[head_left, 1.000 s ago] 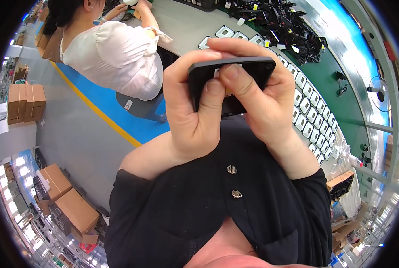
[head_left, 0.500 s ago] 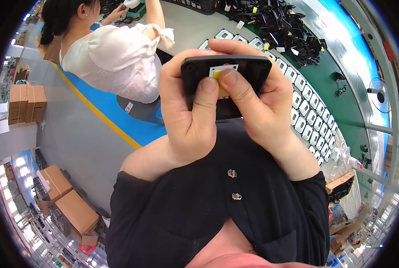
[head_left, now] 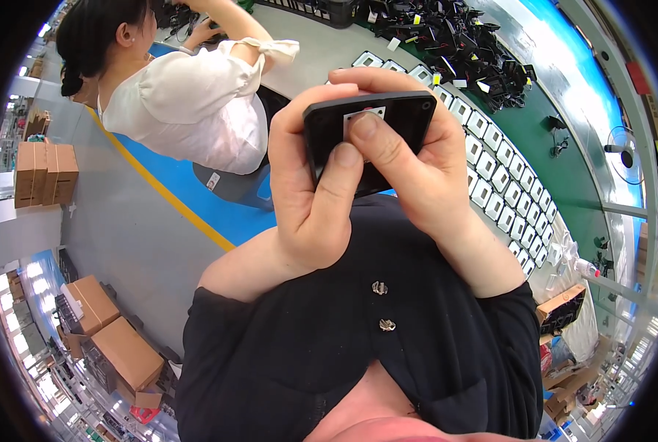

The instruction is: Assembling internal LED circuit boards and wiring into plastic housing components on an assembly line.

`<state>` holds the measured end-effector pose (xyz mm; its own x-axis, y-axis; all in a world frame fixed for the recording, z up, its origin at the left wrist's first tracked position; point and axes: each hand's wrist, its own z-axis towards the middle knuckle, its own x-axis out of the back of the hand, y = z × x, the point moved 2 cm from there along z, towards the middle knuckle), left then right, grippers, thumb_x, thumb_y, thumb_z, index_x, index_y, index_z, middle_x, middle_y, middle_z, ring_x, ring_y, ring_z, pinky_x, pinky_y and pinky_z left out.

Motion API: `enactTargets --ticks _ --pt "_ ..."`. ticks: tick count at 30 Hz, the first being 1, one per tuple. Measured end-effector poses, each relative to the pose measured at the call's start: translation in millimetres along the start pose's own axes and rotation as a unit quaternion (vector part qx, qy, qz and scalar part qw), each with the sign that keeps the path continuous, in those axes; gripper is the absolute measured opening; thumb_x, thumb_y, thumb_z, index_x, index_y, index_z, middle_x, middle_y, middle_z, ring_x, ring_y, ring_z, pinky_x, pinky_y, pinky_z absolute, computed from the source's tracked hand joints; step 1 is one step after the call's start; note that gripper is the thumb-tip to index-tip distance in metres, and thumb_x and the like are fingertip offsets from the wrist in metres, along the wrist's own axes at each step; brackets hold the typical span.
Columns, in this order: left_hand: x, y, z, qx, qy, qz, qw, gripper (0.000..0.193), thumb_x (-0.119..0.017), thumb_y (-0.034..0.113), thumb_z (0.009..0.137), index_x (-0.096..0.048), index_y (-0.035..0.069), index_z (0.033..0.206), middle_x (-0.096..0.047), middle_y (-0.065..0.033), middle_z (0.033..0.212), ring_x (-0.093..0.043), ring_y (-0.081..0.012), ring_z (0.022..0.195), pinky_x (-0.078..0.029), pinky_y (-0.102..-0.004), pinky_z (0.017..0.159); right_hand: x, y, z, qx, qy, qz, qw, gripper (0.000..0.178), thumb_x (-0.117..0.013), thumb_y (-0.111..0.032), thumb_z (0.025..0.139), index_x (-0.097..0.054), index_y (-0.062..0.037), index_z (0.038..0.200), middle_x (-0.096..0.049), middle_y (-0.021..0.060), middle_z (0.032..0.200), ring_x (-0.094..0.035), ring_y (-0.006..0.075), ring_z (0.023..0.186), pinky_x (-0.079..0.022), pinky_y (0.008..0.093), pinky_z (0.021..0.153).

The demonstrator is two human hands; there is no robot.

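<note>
Between my two hands, in front of my chest, is a shallow black square housing (head_left: 406,121) with raised edges, tilted so its inside faces me. My left hand (head_left: 310,184) wraps its left side, the thumb pressing inside. My right hand (head_left: 431,173) grips the right side from behind. Its thumb lies across a small pale plate (head_left: 352,116) in the middle of the housing. Most of that plate is hidden under my thumbs. A bit of red shows at its upper edge.
Rows of white-framed square units (head_left: 501,177) cover the bench to the right. Beyond them lies a heap of black parts with cables (head_left: 454,51). A co-worker in a white blouse (head_left: 196,103) sits at the left. Cardboard boxes (head_left: 126,352) stand on the left.
The housing has turned and shifted slightly left. My right thumb now covers more of the plate, hiding its yellow area, while my left thumb has slid lower. The co-worker's arm has moved.
</note>
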<state>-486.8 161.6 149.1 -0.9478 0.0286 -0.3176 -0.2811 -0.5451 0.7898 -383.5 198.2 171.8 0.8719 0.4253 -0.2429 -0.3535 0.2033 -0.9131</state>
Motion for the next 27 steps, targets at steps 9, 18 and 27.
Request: enactTargets --ticks 9,18,27 --pt "2 5 5 0.004 0.018 -0.006 1.0 0.027 -0.055 0.005 0.087 -0.042 0.002 0.112 -0.052 -0.0054 0.099 -0.049 -0.0078 0.084 -0.041 -0.0206 0.075 -6 2 -4 0.058 0.03 -0.037 0.997 0.024 -0.059 -0.001 0.083 -0.058 0.0009 0.107 -0.063 0.0075 0.099 -0.059 0.0118 0.089 -0.048 0.024 0.079" --pt "15 5 7 -0.027 0.003 0.109 0.994 0.024 -0.054 0.005 0.088 -0.045 0.002 0.11 -0.049 -0.0093 0.109 -0.05 -0.0093 0.09 -0.04 -0.0229 0.082 -10 0 -4 0.038 0.032 -0.066 0.997 0.029 -0.06 -0.009 0.085 -0.058 0.0004 0.112 -0.063 0.006 0.099 -0.058 0.0099 0.088 -0.046 0.0221 0.079" --pt "19 24 12 0.136 -0.099 -0.019 0.986 0.058 -0.053 -0.003 0.081 -0.028 -0.001 0.133 -0.046 -0.0097 0.122 -0.045 -0.0156 0.115 -0.036 -0.028 0.096 2 -6 2 -0.087 -0.02 0.061 0.994 0.03 -0.048 -0.017 0.092 -0.056 -0.0011 0.116 -0.06 0.0058 0.105 -0.056 0.0098 0.09 -0.045 0.0223 0.078"
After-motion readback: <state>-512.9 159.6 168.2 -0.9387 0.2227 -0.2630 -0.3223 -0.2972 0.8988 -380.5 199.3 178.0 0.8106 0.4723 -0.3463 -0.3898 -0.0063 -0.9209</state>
